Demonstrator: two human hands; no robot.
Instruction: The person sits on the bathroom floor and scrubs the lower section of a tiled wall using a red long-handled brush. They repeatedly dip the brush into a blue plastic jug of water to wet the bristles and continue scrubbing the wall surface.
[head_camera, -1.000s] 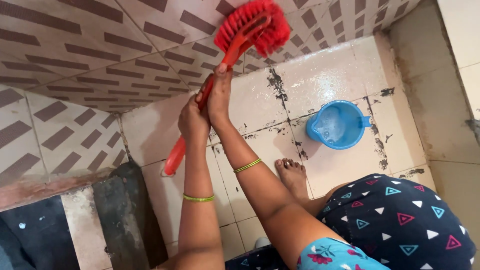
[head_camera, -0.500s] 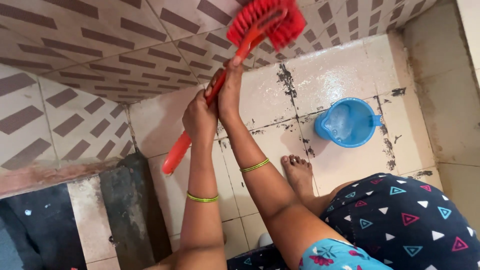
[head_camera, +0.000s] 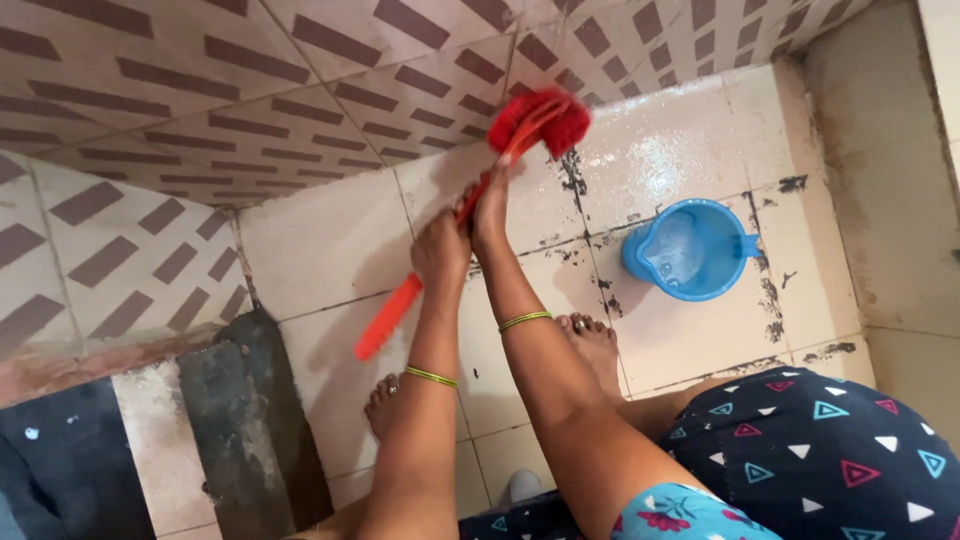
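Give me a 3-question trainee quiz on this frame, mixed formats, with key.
1. True or false: both hands grip the red brush by its handle.
2. Multiple choice: where is the blue mug?
A. In the left hand
B. Standing on the wet floor tiles, apart from both hands
C. Hanging on the wall
3. Fill in: the brush's bristle head sits where the floor meets the patterned ____.

Key
1. True: the left hand holds lower on the handle, and the right hand holds nearer the head.
2. B
3. wall
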